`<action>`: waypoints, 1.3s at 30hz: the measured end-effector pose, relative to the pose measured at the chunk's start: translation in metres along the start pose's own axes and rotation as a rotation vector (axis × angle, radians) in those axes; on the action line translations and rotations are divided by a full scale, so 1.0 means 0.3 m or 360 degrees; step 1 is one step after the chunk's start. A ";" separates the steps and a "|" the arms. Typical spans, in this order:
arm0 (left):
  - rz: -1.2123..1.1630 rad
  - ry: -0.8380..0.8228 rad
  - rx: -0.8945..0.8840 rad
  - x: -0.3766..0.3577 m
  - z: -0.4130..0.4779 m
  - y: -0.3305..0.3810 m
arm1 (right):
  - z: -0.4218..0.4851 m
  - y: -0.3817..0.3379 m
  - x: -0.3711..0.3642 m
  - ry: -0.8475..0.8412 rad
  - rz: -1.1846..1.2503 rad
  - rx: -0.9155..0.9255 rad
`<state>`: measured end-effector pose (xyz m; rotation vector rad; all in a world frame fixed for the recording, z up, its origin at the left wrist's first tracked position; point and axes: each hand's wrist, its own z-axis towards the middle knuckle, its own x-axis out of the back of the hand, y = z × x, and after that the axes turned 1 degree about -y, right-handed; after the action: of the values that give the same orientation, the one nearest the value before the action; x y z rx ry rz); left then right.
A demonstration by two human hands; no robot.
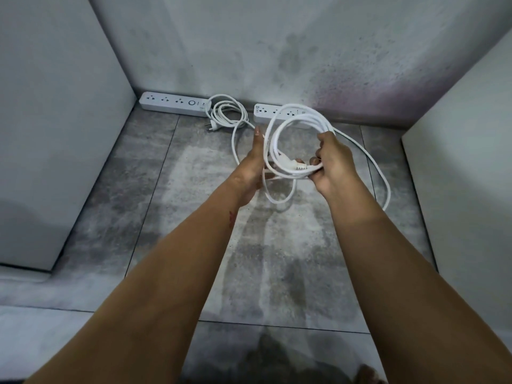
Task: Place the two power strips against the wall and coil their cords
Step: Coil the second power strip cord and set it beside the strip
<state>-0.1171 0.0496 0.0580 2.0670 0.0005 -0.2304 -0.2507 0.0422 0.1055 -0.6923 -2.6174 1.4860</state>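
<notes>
Two white power strips lie along the foot of the back wall. The left strip [173, 103] has its cord [227, 112] coiled on the floor beside it, plug end [212, 127] on the tile. The right strip [277, 111] is partly hidden behind the cord loops [277, 134] that I hold up in front of it. My right hand [331, 162] grips those loops together with the white plug [293, 164]. My left hand [253, 164] is flat, fingers straight, pressed against the loops' left side. A loose stretch of cord [382, 176] trails to the right on the floor.
The floor is grey mottled tile [194, 217]. A white cabinet side [55, 120] stands at the left and another white panel [465, 162] at the right, forming a narrow alcove. The back wall [277, 51] is stained grey.
</notes>
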 end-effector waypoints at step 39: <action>-0.0324 0.0357 -0.0116 -0.034 -0.029 0.049 | 0.008 0.034 -0.002 -0.0251 -0.0624 0.0371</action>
<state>-0.1244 0.0509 0.0765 2.0102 0.3522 -0.1199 -0.2471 0.0445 0.0957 -0.0374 -2.4320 1.7274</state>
